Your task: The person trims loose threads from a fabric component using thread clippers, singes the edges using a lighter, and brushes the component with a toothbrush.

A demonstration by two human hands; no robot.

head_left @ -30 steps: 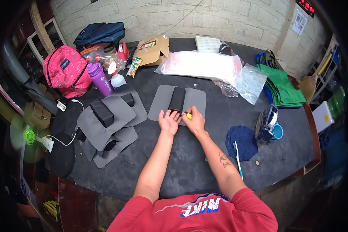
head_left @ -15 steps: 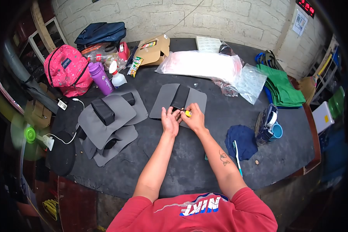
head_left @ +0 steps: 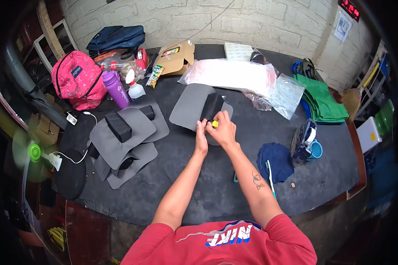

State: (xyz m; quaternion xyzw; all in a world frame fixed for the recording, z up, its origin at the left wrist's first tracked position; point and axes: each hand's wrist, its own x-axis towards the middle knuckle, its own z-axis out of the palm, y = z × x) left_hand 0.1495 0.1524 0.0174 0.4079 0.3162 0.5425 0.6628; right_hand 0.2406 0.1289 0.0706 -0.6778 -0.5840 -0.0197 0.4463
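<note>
A grey panel (head_left: 187, 107) with a raised black strip (head_left: 212, 106) across its middle is tilted up off the dark table. My left hand (head_left: 201, 138) grips the near end of this piece, its fingers partly hidden beneath and behind it. Close beside it, my right hand (head_left: 224, 131) is closed around a small yellow tool (head_left: 215, 124), whose tip lies at the strip's near end and is too small to make out. Several similar grey pieces (head_left: 137, 128) with black strips lie overlapping to the left.
Behind stand a pink backpack (head_left: 78, 80), a purple bottle (head_left: 115, 89), a spray bottle (head_left: 135, 90), an open cardboard box (head_left: 177, 57) and plastic-wrapped white material (head_left: 230, 75). Rightward are green fabric (head_left: 321, 99), a blue cup (head_left: 315, 149), dark blue cloth (head_left: 276, 161) and a toothbrush (head_left: 271, 176).
The grey panel has turned and its left side has risen from the table. My left hand has rolled from palm-up onto its side, and my right hand has moved slightly up with the yellow tool.
</note>
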